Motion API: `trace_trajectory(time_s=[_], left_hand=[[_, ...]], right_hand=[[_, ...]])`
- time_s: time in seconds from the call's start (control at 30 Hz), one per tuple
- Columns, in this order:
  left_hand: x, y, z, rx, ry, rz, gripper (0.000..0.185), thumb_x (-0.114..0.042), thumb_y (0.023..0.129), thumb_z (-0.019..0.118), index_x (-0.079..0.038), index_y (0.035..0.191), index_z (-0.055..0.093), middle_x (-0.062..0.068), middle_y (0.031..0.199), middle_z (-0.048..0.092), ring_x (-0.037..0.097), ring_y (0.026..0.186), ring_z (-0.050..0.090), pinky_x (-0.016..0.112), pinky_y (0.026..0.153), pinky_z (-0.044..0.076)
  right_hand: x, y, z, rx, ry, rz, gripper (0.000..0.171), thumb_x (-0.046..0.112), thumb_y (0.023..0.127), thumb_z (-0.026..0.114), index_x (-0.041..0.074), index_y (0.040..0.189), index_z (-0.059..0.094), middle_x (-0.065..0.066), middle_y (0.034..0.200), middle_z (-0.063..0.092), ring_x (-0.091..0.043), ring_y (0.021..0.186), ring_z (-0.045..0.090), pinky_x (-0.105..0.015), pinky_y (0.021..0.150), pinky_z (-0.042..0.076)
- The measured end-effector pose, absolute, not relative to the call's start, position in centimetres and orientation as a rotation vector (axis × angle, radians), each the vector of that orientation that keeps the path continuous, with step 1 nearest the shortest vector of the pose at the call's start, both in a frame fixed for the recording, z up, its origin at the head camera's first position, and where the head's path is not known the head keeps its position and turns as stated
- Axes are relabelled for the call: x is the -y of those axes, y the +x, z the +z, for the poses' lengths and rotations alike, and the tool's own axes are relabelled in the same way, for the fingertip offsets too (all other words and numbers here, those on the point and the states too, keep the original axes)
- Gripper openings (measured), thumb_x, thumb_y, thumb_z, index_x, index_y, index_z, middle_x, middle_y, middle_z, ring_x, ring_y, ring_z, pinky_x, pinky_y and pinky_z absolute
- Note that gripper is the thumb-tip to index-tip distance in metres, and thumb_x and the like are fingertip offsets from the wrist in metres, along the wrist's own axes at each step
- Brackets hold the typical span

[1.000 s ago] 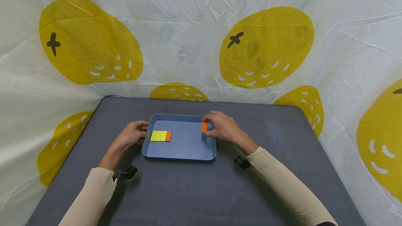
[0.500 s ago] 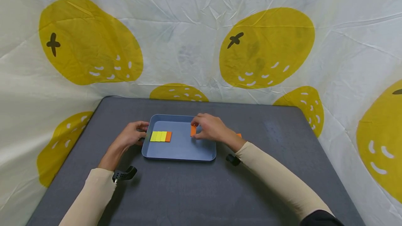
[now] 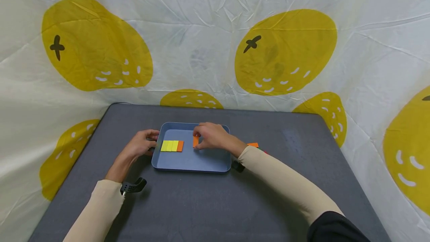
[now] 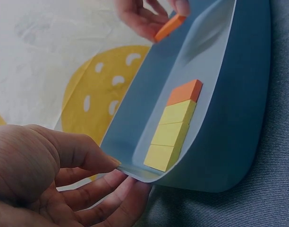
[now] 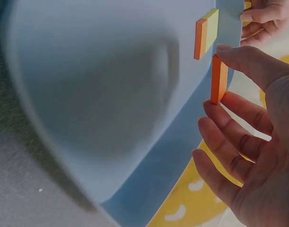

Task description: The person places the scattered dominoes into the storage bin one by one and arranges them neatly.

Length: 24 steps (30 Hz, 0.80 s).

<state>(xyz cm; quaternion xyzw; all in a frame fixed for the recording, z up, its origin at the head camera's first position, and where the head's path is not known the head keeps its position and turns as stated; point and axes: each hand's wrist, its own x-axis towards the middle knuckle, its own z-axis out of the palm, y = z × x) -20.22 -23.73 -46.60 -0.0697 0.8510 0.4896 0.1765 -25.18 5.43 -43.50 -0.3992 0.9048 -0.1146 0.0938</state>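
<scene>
A blue tray (image 3: 198, 164) lies on the dark table. My left hand (image 3: 139, 144) holds its left rim; in the left wrist view the thumb lies on the rim with fingers outside the wall. Several yellow blocks (image 3: 169, 145) and one orange block (image 3: 180, 146) form a touching row on the tray floor, orange at the right end. Over the tray, right of that row, my right hand (image 3: 212, 136) pinches a second orange block (image 5: 219, 79) between thumb and fingertips, its long side upright in the right wrist view. A gap separates it from the row.
Beyond the tray's right side, another orange block (image 3: 253, 145) lies on the table (image 3: 188, 204), partly behind the right sleeve. A bit of red (image 3: 265, 152) peeks out beside it. A cloth (image 3: 195, 59) printed with yellow fruit hangs behind the table.
My right hand has carried its orange block leftward over the tray, closer to the row. The orange block on the table has come into view behind the arm. My left hand stays put.
</scene>
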Motion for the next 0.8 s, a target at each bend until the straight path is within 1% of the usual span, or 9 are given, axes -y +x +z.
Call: trace_trajectory(time_s=[0.17, 0.33, 0.57, 0.8], left_hand=[[23.7, -20.2, -46.5, -2.407, -0.187, 1.382, 0.054, 0.000, 0.099, 0.052, 0.005, 0.151, 0.040, 0.029, 0.141, 0.048, 0.041, 0.119, 0.056, 0.047, 0.082, 0.060], [23.7, -20.2, -46.4, -2.404, -0.199, 1.378, 0.054, 0.000, 0.098, 0.053, 0.004, 0.151, 0.041, 0.029, 0.141, 0.048, 0.041, 0.118, 0.056, 0.047, 0.082, 0.060], [23.8, -20.2, -46.5, -2.407, -0.175, 1.392, 0.054, 0.001, 0.098, 0.052, 0.006, 0.150, 0.041, 0.030, 0.140, 0.048, 0.041, 0.117, 0.057, 0.047, 0.080, 0.060], [23.7, -20.2, -46.7, -2.412, -0.183, 1.398, 0.053, 0.001, 0.098, 0.053, 0.005, 0.150, 0.041, 0.030, 0.140, 0.049, 0.041, 0.117, 0.058, 0.047, 0.080, 0.060]], right_hand=[[-4.1, -25.5, -43.8, -2.655, -1.193, -0.288, 0.044, 0.041, 0.085, 0.082, 0.014, 0.118, 0.071, -0.001, 0.113, 0.066, -0.016, 0.098, 0.062, -0.036, 0.081, 0.055], [-2.9, -25.7, -44.3, -2.646, -1.207, -0.221, 0.047, 0.044, 0.084, 0.082, 0.014, 0.118, 0.071, 0.000, 0.109, 0.065, -0.015, 0.092, 0.058, -0.034, 0.076, 0.054], [-1.5, -25.8, -45.1, -2.647, -1.198, -0.133, 0.044, 0.046, 0.085, 0.081, 0.015, 0.115, 0.071, 0.002, 0.103, 0.063, -0.013, 0.087, 0.055, -0.030, 0.070, 0.050], [-0.8, -25.7, -45.5, -2.658, -1.207, -0.106, 0.042, 0.045, 0.085, 0.080, 0.013, 0.112, 0.072, 0.000, 0.099, 0.062, -0.014, 0.086, 0.055, -0.028, 0.069, 0.049]])
